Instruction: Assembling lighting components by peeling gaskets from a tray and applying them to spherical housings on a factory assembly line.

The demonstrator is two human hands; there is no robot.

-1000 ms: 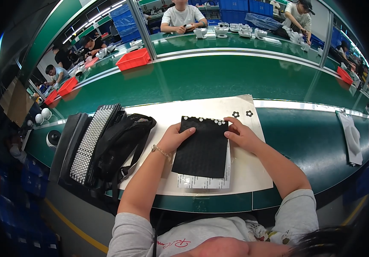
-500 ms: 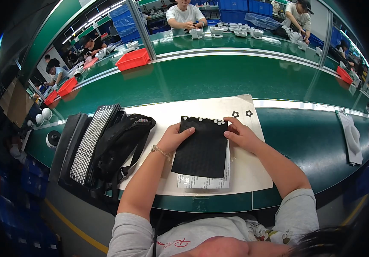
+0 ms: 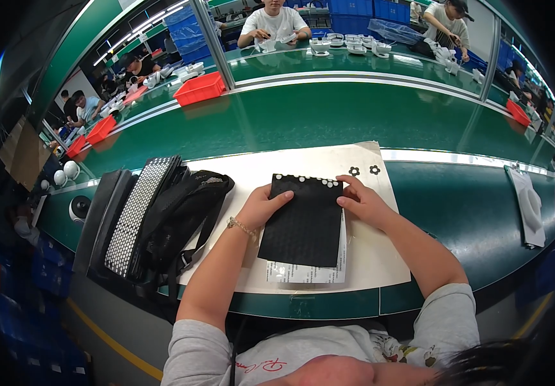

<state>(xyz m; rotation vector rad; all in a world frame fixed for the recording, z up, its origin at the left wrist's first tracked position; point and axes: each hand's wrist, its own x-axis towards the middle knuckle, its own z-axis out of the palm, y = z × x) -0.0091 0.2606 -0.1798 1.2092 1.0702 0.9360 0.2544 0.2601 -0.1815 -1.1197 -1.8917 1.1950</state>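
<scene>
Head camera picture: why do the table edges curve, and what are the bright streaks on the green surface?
Head view: a fisheye lens bends the straight edges of the green table toward the rim, and the corners go black. The pale streaks are glare from overhead lights on the glossy top. The middle is sharp: both hands, left and right, and the black sheet show clearly with soft shadows.

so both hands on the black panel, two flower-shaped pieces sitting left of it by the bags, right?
Not quite. The head view shows the left hand and right hand on the black panel, but the two flower-shaped pieces lie beyond its upper right corner, away from the black bags.
</scene>
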